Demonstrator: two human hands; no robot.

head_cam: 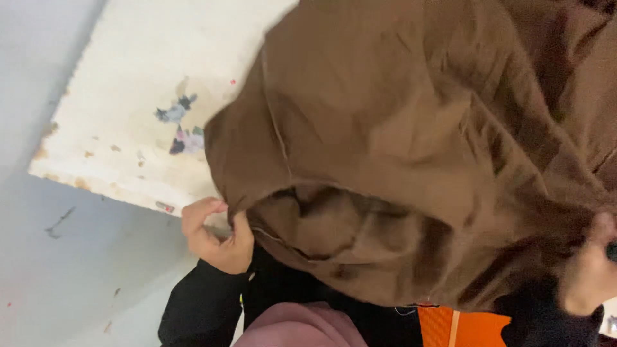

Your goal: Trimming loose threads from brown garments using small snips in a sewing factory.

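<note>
The tabletop (148,77) is a cream-white slab, worn and spotted; rusty brown flecks run along its edge toward 8 o'clock; small patches of grey, dark blue and pink paint (180,125) sit near its middle, with a tiny red dot up at 1 o'clock from them; a brown cloth (398,141) spreads over the tabletop's 3 o'clock side, covering it there; beyond the slab's edge, at 7 o'clock, lies a pale grey floor (71,270) with a few dark scuffs.
</note>
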